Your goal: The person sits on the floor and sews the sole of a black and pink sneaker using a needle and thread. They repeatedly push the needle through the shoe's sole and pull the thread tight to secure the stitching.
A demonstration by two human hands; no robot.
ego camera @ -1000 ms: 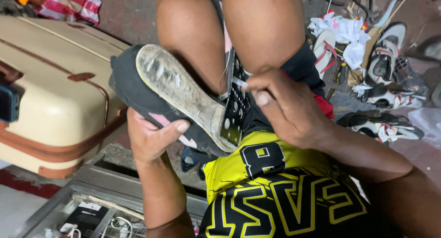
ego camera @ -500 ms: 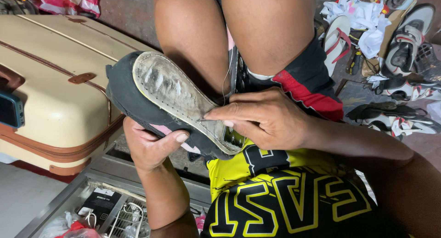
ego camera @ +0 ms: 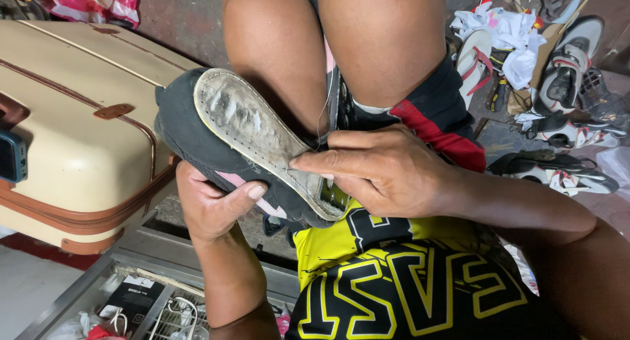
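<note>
Left hand [ego camera: 213, 205] cupped the dark shoe [ego camera: 216, 143] from below, thumb on its side, sole turned up over the lap. Right hand [ego camera: 387, 173], fingers pinched together at the sole's edge, worked a thin thread [ego camera: 321, 120] above it. A slip could have pricked the supporting thumb or snapped the thread.

A: Classify the location.

B: Informal shoe-repair workshop, floor level.

A: Evidence?

B: Upper right of the frame: loose sneakers [ego camera: 569, 68], a sandal [ego camera: 474, 59], rags [ego camera: 508, 32] and hand tools [ego camera: 500, 94] lie heaped on bare concrete [ego camera: 177, 22]. Centre: a shoe [ego camera: 216, 127] is held sole-up across the knees, thread running along its rim. Lower left: a metal tray [ego camera: 98, 281] with small supplies. Left: a cream suitcase [ego camera: 72, 110] stands close by.
</note>
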